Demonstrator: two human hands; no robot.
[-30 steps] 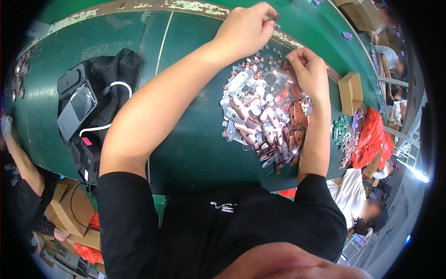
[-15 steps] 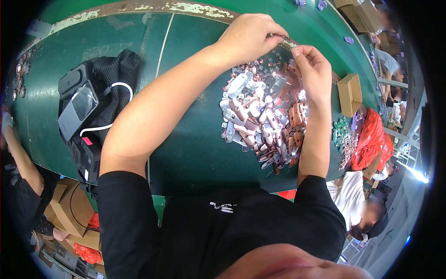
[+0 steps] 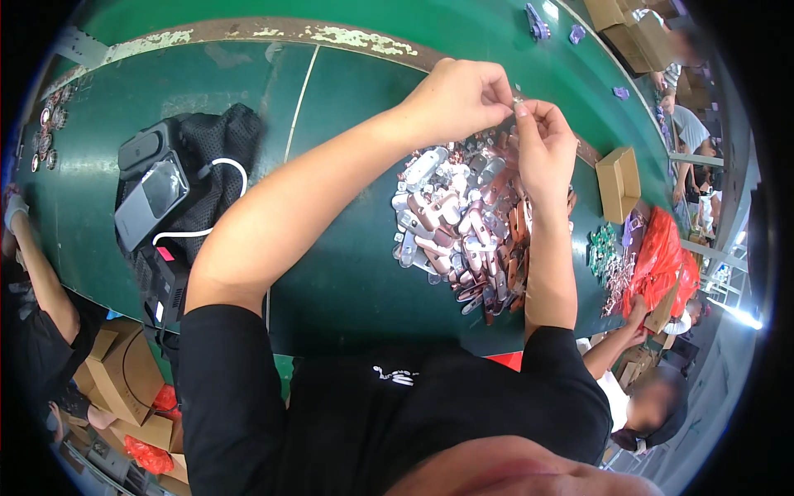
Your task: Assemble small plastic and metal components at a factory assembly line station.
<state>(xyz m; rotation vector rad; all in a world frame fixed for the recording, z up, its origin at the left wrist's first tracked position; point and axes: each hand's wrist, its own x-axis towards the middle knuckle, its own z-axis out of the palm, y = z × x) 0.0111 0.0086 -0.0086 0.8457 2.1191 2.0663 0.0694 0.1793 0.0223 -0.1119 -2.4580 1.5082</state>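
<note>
Over the far edge of a heap of small parts (image 3: 467, 223), my left hand (image 3: 465, 99) and my right hand (image 3: 546, 153) meet fingertip to fingertip. Each is closed in a pinch. Whatever lies between the fingertips is too small to name. The heap holds many rounded oblong covers, some coppery brown, some clear or silvery, with tiny clear and copper-coloured bits at its far side. My right forearm passes over the heap's right side and hides part of it.
Left on the green table (image 3: 331, 273) are a black mesh bag (image 3: 219, 132), a grey phone-like device (image 3: 149, 207) and a white cable (image 3: 236, 169). To the right stand a small open carton (image 3: 618, 186), green circuit boards (image 3: 604, 248) and a red plastic bag (image 3: 657, 256). Co-workers flank both sides.
Both hands have come a little nearer to me, still pinched together, and the view has shifted slightly. At the right, a co-worker's arm now reaches toward the red bag.
</note>
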